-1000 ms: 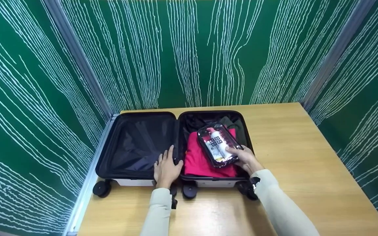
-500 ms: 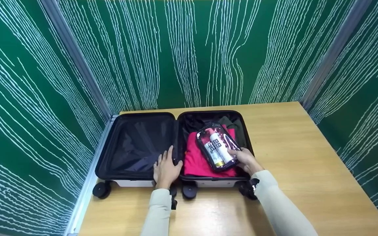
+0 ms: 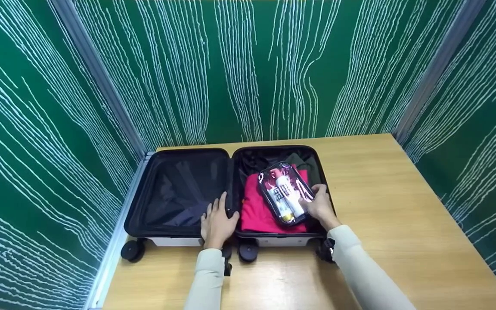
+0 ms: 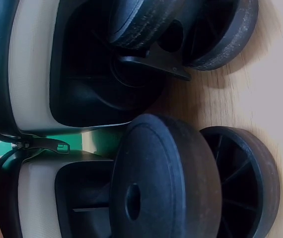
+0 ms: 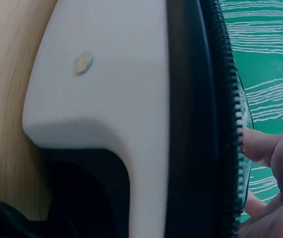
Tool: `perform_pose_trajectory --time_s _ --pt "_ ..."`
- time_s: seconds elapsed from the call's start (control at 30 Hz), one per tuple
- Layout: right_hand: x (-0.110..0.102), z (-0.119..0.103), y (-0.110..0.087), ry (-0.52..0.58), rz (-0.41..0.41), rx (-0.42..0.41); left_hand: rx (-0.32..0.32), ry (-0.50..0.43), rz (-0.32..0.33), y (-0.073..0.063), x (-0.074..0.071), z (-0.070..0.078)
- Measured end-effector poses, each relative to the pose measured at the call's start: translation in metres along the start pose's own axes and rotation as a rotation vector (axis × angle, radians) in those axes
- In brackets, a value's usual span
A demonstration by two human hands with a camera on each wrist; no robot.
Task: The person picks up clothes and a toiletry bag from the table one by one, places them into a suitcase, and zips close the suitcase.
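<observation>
A clear toiletry pouch with black trim lies tilted on a folded pink garment in the right half of an open suitcase. Inside the pouch are white bottles, one with a pink pump top. My right hand is at the pouch's right edge, its thumb on the clear plastic and its fingers spread toward the suitcase rim. In the right wrist view, the thumb shows beyond the zipper edge. My left hand rests flat, fingers spread, on the suitcase's middle edge between the two halves.
A dark green garment lies at the back right of the suitcase. Black wheels stick out toward me along its front. The wooden table extends to the right, and green walls with white lines enclose it.
The pouch has shifted slightly and settled flatter on the pink garment. My right hand has loosened, its fingers spreading away toward the rim. The left hand has stayed in place.
</observation>
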State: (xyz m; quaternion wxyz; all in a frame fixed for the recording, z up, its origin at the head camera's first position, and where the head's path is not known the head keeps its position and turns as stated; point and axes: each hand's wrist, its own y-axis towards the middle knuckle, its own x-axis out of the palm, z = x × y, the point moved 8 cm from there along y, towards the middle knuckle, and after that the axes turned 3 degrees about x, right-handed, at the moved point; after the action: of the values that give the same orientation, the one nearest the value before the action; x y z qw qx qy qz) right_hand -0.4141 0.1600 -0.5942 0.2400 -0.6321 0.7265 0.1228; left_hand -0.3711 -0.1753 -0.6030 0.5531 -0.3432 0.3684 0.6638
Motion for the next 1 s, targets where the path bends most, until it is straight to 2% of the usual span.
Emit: perform_pose_trajectory --time_s 0.13,0.33,0.43,0.7,1.0 --pt "-0.001 -0.006 -0.002 -0.072 0.024 -0.043 -0.005 0.012 -0.009 0.001 0.001 0.0" --pt "0.0 -0.016 -0.008 -0.153 0.035 -0.164 -0.004 0.015 -0.01 0.002 0.002 -0.001" --pt "-0.001 -0.016 -0.008 -0.185 0.045 -0.191 0.002 0.013 -0.004 0.002 0.002 -0.001" --pt "-0.006 -0.011 -0.008 -0.23 0.034 -0.189 0.006 0.017 0.015 -0.001 -0.001 0.001" --pt "-0.011 -0.007 -0.007 -0.171 0.015 -0.17 0.006 0.021 0.011 0.001 0.0 0.002"
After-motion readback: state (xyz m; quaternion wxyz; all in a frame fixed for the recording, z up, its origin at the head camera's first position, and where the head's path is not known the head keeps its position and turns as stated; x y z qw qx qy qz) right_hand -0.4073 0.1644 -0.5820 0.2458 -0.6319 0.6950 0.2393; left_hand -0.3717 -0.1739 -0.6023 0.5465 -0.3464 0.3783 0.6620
